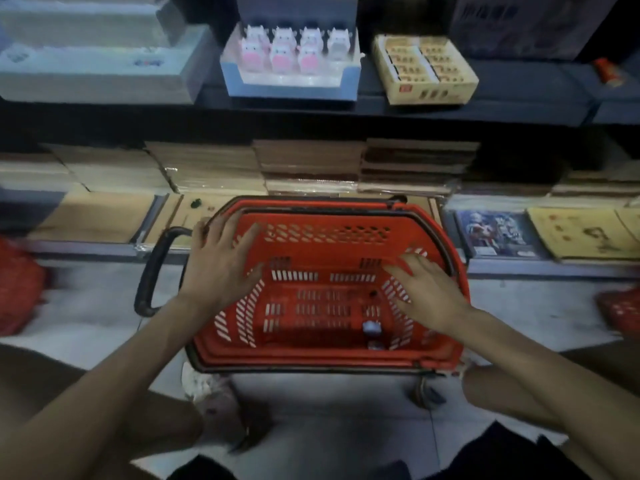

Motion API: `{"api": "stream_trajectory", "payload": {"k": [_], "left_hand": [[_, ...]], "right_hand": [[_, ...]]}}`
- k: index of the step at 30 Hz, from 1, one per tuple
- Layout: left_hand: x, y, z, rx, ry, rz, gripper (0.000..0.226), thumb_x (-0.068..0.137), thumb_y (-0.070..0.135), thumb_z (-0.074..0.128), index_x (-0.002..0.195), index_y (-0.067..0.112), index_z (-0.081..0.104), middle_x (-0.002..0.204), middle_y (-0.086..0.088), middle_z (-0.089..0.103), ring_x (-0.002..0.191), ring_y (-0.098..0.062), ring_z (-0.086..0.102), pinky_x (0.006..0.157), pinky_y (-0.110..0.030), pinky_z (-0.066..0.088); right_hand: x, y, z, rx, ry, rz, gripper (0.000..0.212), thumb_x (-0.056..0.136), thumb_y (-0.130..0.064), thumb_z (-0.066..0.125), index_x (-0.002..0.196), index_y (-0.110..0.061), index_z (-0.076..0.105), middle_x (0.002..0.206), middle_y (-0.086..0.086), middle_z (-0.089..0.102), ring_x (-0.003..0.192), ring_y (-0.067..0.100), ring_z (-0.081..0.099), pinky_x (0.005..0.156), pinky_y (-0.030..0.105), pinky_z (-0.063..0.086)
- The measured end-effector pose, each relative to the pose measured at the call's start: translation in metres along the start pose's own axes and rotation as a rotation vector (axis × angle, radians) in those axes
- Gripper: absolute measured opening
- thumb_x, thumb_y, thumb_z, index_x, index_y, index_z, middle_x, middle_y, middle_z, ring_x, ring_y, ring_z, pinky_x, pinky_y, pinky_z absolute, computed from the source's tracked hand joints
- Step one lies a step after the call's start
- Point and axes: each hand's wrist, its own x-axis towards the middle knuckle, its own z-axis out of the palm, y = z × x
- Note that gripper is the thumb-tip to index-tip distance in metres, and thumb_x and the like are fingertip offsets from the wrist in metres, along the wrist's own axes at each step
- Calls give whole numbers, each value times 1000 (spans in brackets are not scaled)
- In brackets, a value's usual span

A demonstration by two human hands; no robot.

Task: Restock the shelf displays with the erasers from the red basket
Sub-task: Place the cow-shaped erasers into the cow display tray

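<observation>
Two shelf levels fill the upper half of the view. The dark upper shelf (pixel 450 110) carries the display stock; the lower level holds stacks of brown flat paper goods (pixel 311 164).

1. The red plastic slotted basket (pixel 329 233) stands on the pale tiled floor (pixel 311 403), directly in front of the lower level. Its curved black handle (pixel 152 271) projects from the left end.
2. The long white cardboard boxes (pixel 97 71) occupy the left part of the upper shelf.
3. The blue-and-white open display box (pixel 291 86) sits at the middle of that shelf. It contains two rows of pink-and-white cow-shaped erasers (pixel 280 51), standing upright.
4. The cream cardboard display tray (pixel 424 69) sits just beside it on the right (contents too blurred to identify).
5. The left hand (pixel 221 261) lies over the left rim of the basket, fingers straight and spread, holding nothing. Contact with the rim cannot be confirmed.
6. The right hand (pixel 427 292) is over the right inner wall of the basket, fingers likewise spread and holding nothing.
7. One small pale eraser (pixel 371 329) lies on the basket floor near the front right corner. A second small pale item (pixel 375 345) lies just beside it.
</observation>
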Motion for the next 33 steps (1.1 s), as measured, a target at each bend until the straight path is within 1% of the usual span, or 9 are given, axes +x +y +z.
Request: {"api": "stream_trajectory", "payload": {"k": [2, 4, 8, 13, 19, 22, 25, 28, 33], "left_hand": [[-8, -10, 18, 43, -70, -30, 82, 91, 61, 60, 159, 24, 35, 163, -21, 34, 154, -41, 25, 121, -71, 17], [-16, -15, 30, 79, -123, -54, 88, 89, 62, 63, 162, 25, 30, 167, -20, 27, 157, -42, 18, 120, -73, 11], [-27, -10, 36, 72, -149, -113, 90, 91, 57, 64, 164, 26, 22, 172, -15, 14, 154, -54, 9, 117, -76, 15], [-57, -3, 45, 102, -120, -113, 93, 89, 55, 66, 165, 23, 21, 173, -17, 2, 154, -56, 3, 117, -75, 24], [-85, 8, 50, 113, -72, -162, 93, 92, 53, 61, 166, 19, 18, 173, -18, -5, 154, -57, -1, 116, -76, 23], [-94, 14, 52, 105, -57, -187, 95, 92, 55, 59, 167, 19, 13, 173, -19, -7, 154, -57, -1, 117, -76, 19], [-98, 18, 52, 99, -52, -202, 91, 93, 53, 58, 166, 19, 15, 173, -19, -8, 153, -59, -2, 117, -77, 18], [-102, 21, 50, 94, -61, -210, 89, 95, 52, 57, 166, 19, 15, 173, -19, -9, 153, -59, -2, 117, -77, 18], [-105, 20, 49, 114, -72, -205, 88, 96, 54, 54, 166, 18, 16, 173, -19, -10, 154, -58, -2, 117, -77, 19]], "right_hand": [[-12, 5, 17, -65, -51, -16, 66, 69, -29, 86, 130, -12, 67, 129, 23, 62, 117, 45, 62, 92, 49, 54], [-20, 7, 26, -123, -54, -45, 63, 69, -30, 86, 127, -13, 69, 124, 20, 64, 115, 42, 63, 90, 48, 55], [-32, 6, 34, -200, -87, -104, 58, 71, -32, 84, 124, -13, 69, 119, 18, 66, 110, 38, 63, 92, 45, 54], [-41, -4, 40, -204, -333, -133, 56, 91, -51, 65, 139, -24, 55, 137, 6, 55, 130, 27, 50, 106, 40, 41], [-7, -18, 75, -45, -537, -63, 58, 96, -48, 60, 150, -30, 50, 145, 5, 55, 132, 30, 53, 105, 36, 47], [14, -24, 109, -96, -579, -52, 58, 94, -37, 66, 148, -23, 49, 148, 10, 50, 132, 31, 52, 105, 40, 50], [25, -27, 145, -252, -597, -107, 66, 92, -19, 67, 153, -24, 41, 157, 15, 34, 142, 34, 40, 111, 45, 46], [30, -29, 168, -370, -587, -191, 64, 96, -15, 61, 155, -27, 40, 166, 17, 17, 148, 38, 30, 112, 50, 44], [40, -33, 182, -487, -628, -240, 45, 104, -16, 49, 149, -14, 52, 165, 15, 23, 147, 39, 32, 110, 51, 45]]}}
